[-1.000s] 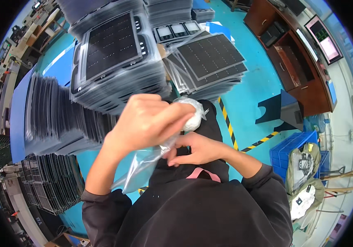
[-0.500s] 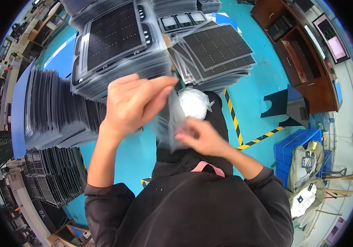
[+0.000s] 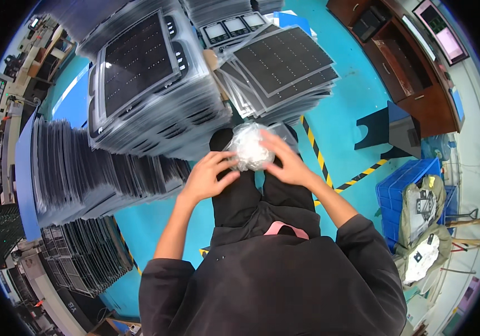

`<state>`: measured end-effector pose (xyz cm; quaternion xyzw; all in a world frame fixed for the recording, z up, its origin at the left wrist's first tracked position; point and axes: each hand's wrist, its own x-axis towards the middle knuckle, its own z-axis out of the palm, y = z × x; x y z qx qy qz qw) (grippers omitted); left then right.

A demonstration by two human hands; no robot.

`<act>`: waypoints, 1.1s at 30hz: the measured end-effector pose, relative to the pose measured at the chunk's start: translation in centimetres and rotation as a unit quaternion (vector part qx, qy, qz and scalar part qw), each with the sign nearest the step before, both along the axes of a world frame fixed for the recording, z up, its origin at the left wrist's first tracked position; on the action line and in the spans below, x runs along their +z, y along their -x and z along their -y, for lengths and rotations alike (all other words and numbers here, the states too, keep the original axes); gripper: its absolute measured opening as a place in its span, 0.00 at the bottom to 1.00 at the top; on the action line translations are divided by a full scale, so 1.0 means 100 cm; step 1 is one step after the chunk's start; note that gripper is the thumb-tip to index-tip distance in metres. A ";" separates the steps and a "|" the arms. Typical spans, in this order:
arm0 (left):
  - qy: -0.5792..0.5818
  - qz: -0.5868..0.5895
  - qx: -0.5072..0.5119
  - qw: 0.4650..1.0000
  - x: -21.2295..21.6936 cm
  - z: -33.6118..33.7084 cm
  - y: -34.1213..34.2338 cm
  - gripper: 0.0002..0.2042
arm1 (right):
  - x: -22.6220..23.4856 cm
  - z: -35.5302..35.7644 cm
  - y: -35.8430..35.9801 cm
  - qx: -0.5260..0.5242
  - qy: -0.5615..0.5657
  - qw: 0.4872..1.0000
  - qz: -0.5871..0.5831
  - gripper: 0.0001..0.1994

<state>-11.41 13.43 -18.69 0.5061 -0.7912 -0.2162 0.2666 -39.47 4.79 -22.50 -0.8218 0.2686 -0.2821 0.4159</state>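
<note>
A round white bundle in crinkled clear plastic (image 3: 249, 147) rests over my knees, in front of the stacked sheets. My left hand (image 3: 211, 175) reaches its left side, thumb apart and fingertips against the wrapping. From the right, my right hand (image 3: 286, 161) lays its spread fingers over the bundle's edge, the thumb lower down. The bundle sits between both hands. What lies inside the plastic cannot be made out.
Close ahead stands a tall stack of clear-edged panels (image 3: 161, 120), with a lower pile of dark sheets (image 3: 285, 59) to its right. Upright sheets (image 3: 78, 162) fill the left side. A blue crate (image 3: 399, 187) and a dark folded board (image 3: 394, 131) are at right.
My left hand has come down from its raised fist, and my right hand has moved up. The blurred clear film between them is now gathered around the white bundle. The view has shifted slightly.
</note>
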 end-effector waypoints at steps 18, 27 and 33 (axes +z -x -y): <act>-0.092 -0.222 0.371 0.897 -0.044 0.046 0.091 0.20 | -0.020 -0.010 -0.030 -0.254 0.030 0.966 -0.030 0.34; -0.165 -0.185 0.388 0.888 -0.069 0.045 0.097 0.40 | -0.071 0.007 -0.047 -0.223 -0.330 0.907 0.135 0.21; -0.071 -0.126 0.258 0.955 -0.047 0.012 0.093 0.56 | -0.070 0.009 -0.062 -0.237 -0.482 0.827 0.166 0.32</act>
